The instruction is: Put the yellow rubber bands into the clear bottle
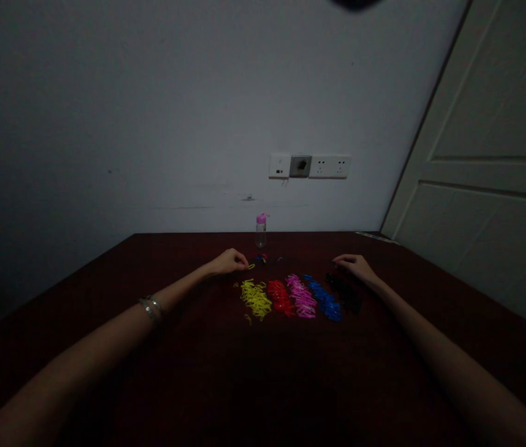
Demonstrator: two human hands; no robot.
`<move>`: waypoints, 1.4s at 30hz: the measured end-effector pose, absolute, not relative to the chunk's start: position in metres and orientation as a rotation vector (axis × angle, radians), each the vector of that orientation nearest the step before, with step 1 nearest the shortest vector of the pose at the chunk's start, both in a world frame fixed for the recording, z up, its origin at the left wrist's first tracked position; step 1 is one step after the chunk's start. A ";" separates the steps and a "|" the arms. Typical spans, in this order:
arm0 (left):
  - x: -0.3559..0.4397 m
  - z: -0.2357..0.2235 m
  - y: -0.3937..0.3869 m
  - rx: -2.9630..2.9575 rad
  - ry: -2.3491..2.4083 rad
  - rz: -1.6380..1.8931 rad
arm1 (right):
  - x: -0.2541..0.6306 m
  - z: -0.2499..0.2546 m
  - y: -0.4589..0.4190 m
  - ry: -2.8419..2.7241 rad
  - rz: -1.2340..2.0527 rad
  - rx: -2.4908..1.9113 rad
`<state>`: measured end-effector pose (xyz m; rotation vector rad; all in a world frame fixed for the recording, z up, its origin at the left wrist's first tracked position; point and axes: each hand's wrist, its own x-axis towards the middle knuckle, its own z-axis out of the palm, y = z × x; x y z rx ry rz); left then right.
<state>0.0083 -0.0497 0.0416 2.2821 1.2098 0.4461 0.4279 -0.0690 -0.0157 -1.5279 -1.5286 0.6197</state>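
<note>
Pale wall [174, 112] beyond both hands; dark red-brown table [188, 379] under them; white panelled door [495, 124] out past the right hand. Hands well apart: left hand [231, 262] pinching a small yellow band [251, 266] at its fingertips, right hand [353, 265] with fingers bunched, can't tell if it holds anything. Wall socket row [316, 166] above and beyond, between the hands. Loose band piles between the hands, on the near side: yellow pile [256, 300] nearest the left hand, then red pile [280, 298], pink pile [301, 298], blue pile [322, 298], dim black pile [344, 292] nearest the right hand. Clear bottle with pink cap [261, 231] stands beyond the left hand, slightly right. Silvery bracelet [152, 307] on left wrist. Small multicoloured cluster [260, 258] just right of left fingertips, details too small. Stray yellow band [247, 319] on the near side of the yellow pile.
</note>
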 end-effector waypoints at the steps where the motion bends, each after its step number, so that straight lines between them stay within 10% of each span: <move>1: 0.006 0.044 -0.055 2.268 1.174 0.384 | 0.428 -0.015 -0.070 -1.530 0.619 -1.533; 42: 0.015 -0.008 0.003 1.647 1.394 1.329 | 0.361 0.014 -0.052 -2.054 0.538 -1.330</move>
